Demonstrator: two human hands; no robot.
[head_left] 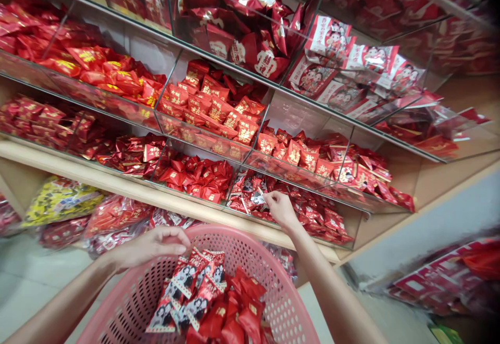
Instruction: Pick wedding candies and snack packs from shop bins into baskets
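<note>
At the lowest compartment of the shelf, the thumb and fingers of my right hand [280,208] pinch a small candy packet [257,197] printed in red, white and black. More packets of that look lie around it in the bin. My left hand [160,246] hangs over the far-left rim of a pink perforated basket [287,287], fingers curled together; whether anything is between them is hidden. Close to its fingertips, a pile of red packets with black-and-white figures [195,287] rests in the basket. Beside that pile are plain shiny red packets [250,307].
Glass-fronted shelf tiers hold red packets [211,107], yellow-marked red packets [113,73] and white-and-red packets [332,39]. Below the wooden ledge [97,177] sit a yellow bag [62,201] and red bags [115,216]. Red packages [441,276] stand at lower right.
</note>
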